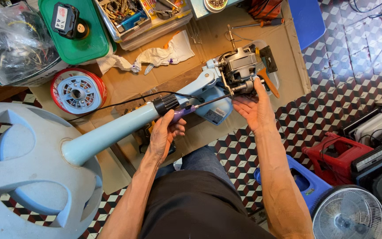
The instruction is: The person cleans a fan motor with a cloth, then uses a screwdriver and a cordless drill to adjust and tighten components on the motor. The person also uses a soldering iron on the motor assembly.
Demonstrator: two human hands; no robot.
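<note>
The left hand [163, 135] grips a screwdriver [200, 104] by its purple handle, the thin steel shaft reaching to the fan motor [238, 66]. The right hand [254, 106] lies open, fingers cupping the bare metal motor from below. The motor sits atop a smooth pale-blue plastic pole [111, 132], over creased brown cardboard [155, 75].
</note>
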